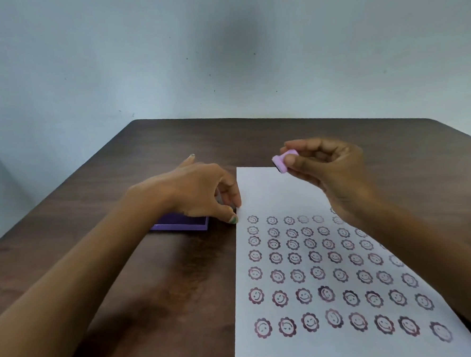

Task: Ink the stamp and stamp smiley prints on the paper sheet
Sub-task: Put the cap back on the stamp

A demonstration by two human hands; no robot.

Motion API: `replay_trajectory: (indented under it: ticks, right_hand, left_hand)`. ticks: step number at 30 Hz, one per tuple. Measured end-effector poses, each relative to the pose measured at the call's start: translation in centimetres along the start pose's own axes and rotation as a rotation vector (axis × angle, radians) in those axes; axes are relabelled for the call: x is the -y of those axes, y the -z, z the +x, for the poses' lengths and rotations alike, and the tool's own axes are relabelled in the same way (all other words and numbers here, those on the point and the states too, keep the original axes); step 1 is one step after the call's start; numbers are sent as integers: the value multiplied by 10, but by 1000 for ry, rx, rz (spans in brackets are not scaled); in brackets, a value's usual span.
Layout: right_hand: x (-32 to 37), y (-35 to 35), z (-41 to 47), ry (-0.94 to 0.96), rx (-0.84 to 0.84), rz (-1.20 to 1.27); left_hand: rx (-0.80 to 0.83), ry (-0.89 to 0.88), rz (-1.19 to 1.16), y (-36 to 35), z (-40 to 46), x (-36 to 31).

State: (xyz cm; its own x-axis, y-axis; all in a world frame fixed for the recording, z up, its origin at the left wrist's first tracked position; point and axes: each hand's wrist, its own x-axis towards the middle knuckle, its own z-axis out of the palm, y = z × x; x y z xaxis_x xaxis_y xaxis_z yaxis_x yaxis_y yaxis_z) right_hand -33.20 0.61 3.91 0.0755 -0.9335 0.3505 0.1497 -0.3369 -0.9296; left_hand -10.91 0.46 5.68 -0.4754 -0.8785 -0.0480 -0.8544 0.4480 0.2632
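A white paper sheet (268, 187) lies on the dark wooden table, its near part covered with several rows of purple smiley flower prints (317, 272); the far strip is blank. My right hand (330, 172) is raised above the sheet's far end and pinches a small pink stamp (283, 161) tilted sideways, its dark inked face turned left. My left hand (202, 191) rests on the purple ink pad (182, 224) just left of the sheet, fingertips touching the pad's right end near the paper's edge. Most of the pad is hidden under that hand.
The brown wooden table (151, 266) runs up to a pale blue wall (221, 55). Its far edge lies behind my hands, and its left edge slants down to the left.
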Motion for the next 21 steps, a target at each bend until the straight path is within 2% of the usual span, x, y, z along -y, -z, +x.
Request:
replay_trajectory:
  ticks: [8,13,16,19,21]
  right_hand:
    - [9,20,4,-66,-122,197]
    - [9,17,1,-119,-140,257]
    - [8,12,-2,-186,-110,341]
    - [6,6,-5,-261,-92,444]
    - [4,4,-6,-306,-82,487]
  left_hand:
    - [-47,46,197,2,-2,3]
    - [-164,14,174,-2,0,1]
    - [-328,-43,-11,-3,3,-8]
    - [-462,-116,-377,-6,5,-24]
    - [-523,-104,-548,-9,6,-34]
